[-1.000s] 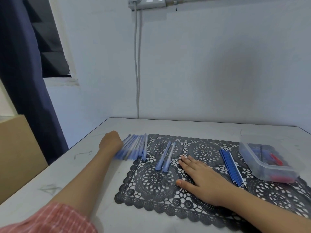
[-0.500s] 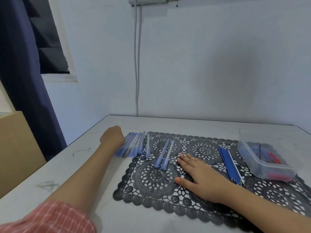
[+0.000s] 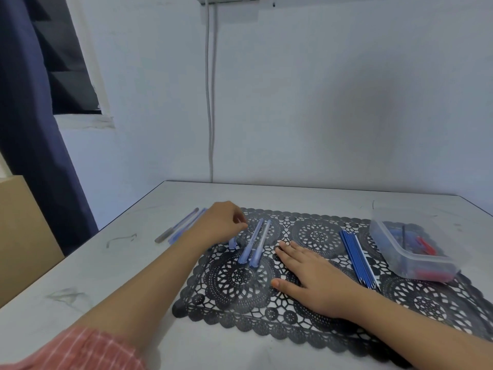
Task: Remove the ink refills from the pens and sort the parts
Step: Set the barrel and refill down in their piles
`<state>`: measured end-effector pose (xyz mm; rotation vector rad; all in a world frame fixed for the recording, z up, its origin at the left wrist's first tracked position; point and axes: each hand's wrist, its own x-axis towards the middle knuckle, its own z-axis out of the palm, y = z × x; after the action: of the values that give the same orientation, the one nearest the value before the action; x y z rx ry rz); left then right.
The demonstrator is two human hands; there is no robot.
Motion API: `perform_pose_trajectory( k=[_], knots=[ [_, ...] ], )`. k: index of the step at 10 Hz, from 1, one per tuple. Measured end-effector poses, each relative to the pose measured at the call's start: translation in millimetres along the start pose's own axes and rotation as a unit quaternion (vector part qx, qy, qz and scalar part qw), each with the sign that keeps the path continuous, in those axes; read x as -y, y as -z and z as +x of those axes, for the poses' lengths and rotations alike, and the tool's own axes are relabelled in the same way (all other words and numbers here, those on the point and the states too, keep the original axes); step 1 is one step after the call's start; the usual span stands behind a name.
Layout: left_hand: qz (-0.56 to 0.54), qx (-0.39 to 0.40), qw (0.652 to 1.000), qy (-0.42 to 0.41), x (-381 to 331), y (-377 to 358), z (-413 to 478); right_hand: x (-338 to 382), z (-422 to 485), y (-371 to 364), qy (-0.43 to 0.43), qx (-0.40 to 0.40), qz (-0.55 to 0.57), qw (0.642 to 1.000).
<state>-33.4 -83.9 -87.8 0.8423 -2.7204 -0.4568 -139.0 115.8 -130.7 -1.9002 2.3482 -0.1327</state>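
My left hand [image 3: 221, 222] hovers with curled fingers over a pile of light-blue pens [image 3: 184, 227] at the left edge of the black lace mat [image 3: 240, 284]. The hand hides most of the pile, and one pen end [image 3: 233, 243] pokes out below it. Whether the fingers pinch a pen is unclear. Two more blue pens [image 3: 253, 243] lie side by side on the mat just right of that hand. My right hand [image 3: 306, 275] rests flat on the mat, holding nothing. A bundle of blue ink refills [image 3: 357, 259] lies to its right.
A clear plastic container [image 3: 412, 259] with blue and red parts sits at the mat's right end. The grey table [image 3: 80, 276] meets a white wall at the back; its left edge drops off beside a dark curtain [image 3: 34, 129] and a brown box [image 3: 18, 236].
My left hand has moved right from the outer side of the pen pile to above it, uncovering pens on its left. The right hand has stayed flat on the mat.
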Motion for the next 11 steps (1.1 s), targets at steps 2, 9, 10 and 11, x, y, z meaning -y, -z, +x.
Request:
perform_pose_trajectory(
  k=[2,9,10,11],
  knots=[
    [0.06,0.014,0.998,-0.015,-3,-16,-4,0,0,0,0.001,-0.002,0.002,1.0],
    [0.199,0.005,0.98,0.01,-10,-20,-6,-1,0,-1,0.002,-0.002,0.001,1.0],
    [0.19,-0.005,0.982,0.012,-9,-21,-6,-1,0,-1,0.004,-0.003,0.001,1.0],
    [0.19,-0.013,0.982,0.014,-8,-23,-5,-2,0,-1,0.002,-0.004,0.003,1.0]
  ],
)
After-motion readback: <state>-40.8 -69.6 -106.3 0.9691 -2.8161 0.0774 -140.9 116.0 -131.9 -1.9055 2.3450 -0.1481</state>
